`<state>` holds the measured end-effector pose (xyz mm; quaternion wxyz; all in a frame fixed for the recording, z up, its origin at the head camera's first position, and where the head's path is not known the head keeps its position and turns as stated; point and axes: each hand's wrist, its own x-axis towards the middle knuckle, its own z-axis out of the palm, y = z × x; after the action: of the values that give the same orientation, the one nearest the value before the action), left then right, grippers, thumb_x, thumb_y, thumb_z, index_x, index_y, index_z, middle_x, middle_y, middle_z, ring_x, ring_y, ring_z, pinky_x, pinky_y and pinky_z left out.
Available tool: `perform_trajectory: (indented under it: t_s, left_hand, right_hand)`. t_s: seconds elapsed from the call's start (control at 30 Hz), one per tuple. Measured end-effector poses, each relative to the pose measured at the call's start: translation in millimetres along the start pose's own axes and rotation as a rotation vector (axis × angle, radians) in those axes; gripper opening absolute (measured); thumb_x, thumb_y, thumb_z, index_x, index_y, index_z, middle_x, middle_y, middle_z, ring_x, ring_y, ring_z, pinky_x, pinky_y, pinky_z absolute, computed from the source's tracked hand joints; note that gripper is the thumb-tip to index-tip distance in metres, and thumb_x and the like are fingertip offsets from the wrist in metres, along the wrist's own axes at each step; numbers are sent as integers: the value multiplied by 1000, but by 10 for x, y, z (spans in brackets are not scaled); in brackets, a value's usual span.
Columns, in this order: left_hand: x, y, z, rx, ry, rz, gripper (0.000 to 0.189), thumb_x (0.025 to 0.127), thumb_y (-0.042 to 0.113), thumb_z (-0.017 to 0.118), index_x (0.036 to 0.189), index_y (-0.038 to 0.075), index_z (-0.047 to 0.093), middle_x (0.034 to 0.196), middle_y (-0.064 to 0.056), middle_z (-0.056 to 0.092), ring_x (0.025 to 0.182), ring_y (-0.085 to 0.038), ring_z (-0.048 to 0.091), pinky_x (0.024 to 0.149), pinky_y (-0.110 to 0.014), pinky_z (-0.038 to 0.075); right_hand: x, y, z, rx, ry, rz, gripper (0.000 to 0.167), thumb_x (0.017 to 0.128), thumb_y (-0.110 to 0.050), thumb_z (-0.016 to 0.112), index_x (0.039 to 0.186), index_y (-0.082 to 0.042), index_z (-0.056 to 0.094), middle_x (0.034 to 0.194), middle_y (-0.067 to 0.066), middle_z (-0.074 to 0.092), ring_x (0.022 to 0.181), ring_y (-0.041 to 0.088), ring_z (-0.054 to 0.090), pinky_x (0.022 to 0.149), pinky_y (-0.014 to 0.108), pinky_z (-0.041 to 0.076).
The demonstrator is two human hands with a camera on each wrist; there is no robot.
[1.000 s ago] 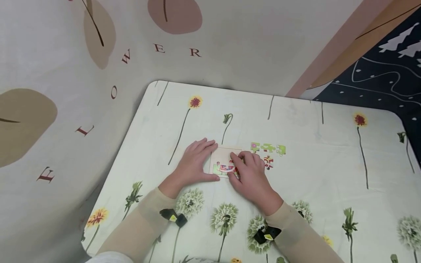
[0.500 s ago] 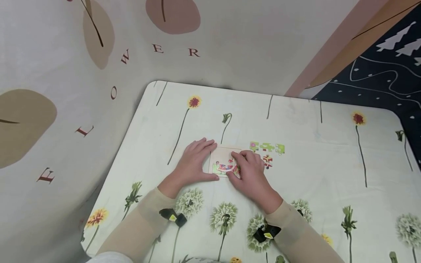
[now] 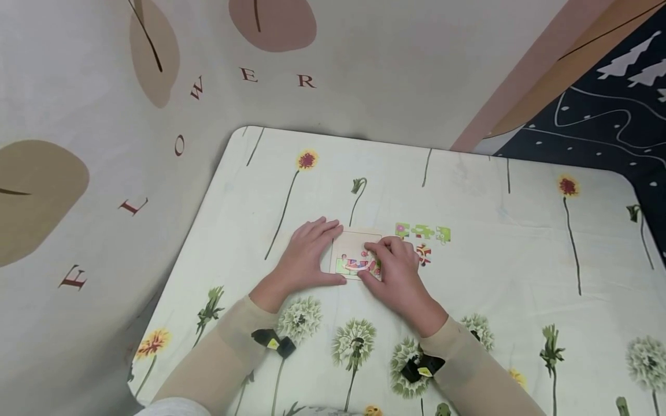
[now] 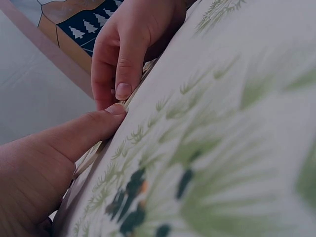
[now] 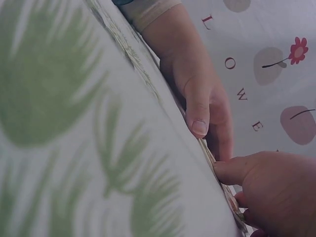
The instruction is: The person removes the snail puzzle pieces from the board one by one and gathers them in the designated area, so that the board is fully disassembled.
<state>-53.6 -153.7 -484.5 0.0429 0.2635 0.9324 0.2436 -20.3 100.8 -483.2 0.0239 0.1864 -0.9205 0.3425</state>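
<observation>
A small pale puzzle board (image 3: 351, 241) lies flat between my hands, its lower rows filled with colourful joined pieces (image 3: 355, 265). My left hand (image 3: 304, 260) rests along the board's left side, fingers straight, with the thumb by the near edge. Over the lower right of the board, the curled fingers and thumb of my right hand (image 3: 399, 282) pinch a puzzle piece (image 3: 372, 265), mostly covered by the hand. Both wrist views look almost edge-on, so the board is just a thin strip below the left thumb (image 4: 116, 109) and right thumb (image 5: 229, 170).
Several loose green puzzle pieces (image 3: 422, 231) lie in a row right of the board. A red and yellow piece (image 3: 424, 254) sits below them, beside my right knuckles. The flower-print table (image 3: 494, 248) meets a fabric-covered wall (image 3: 385, 98) at the back.
My right fingers and thumb have shifted slightly over the lower right pieces, showing a bit more of them. My left hand stays in place, and the loose pieces have not moved.
</observation>
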Motion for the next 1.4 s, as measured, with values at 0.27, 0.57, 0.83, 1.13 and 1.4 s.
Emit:
perform_trajectory:
  t_s: [0.27, 0.57, 0.83, 1.13, 1.4]
  left_hand:
    - [6, 9, -14, 4, -6, -2, 114, 74, 65, 90, 162, 8, 46, 168, -8, 41, 159, -34, 26, 129, -56, 17]
    - [9, 1, -15, 14, -9, -2, 114, 74, 66, 89, 162, 8, 46, 169, -8, 40, 159, -34, 26, 129, -56, 17]
    - [7, 7, -15, 8, -11, -5, 113, 74, 65, 90, 162, 9, 46, 169, -8, 41, 159, -34, 26, 129, -56, 17]
    - [-12, 23, -18, 6, -15, -13, 113, 73, 64, 91, 162, 9, 47, 168, -8, 41, 159, -35, 26, 129, -57, 18]
    - [10, 13, -14, 15, -15, -6, 112, 75, 64, 90, 161, 8, 47, 168, -8, 41, 159, -35, 26, 129, -57, 19]
  right_hand:
    - [7, 7, -7, 22, 41, -51, 37, 98, -12, 73, 134, -5, 73, 124, 11, 56, 111, 38, 44, 95, 57, 31]
    - [14, 36, -3, 55, 56, -64, 37, 95, -8, 77, 131, -9, 74, 124, 11, 55, 109, 38, 43, 95, 56, 31]
    - [-7, 40, 6, 27, 74, -76, 36, 94, -10, 80, 130, -12, 75, 127, 12, 62, 112, 38, 50, 92, 59, 36]
    - [-13, 21, 17, 17, 59, -59, 40, 94, -10, 81, 133, -10, 74, 126, 12, 62, 112, 38, 51, 93, 60, 37]
    - [-8, 18, 18, 42, 73, -56, 38, 94, -7, 79, 131, -14, 75, 121, 9, 60, 110, 37, 48, 94, 59, 33]
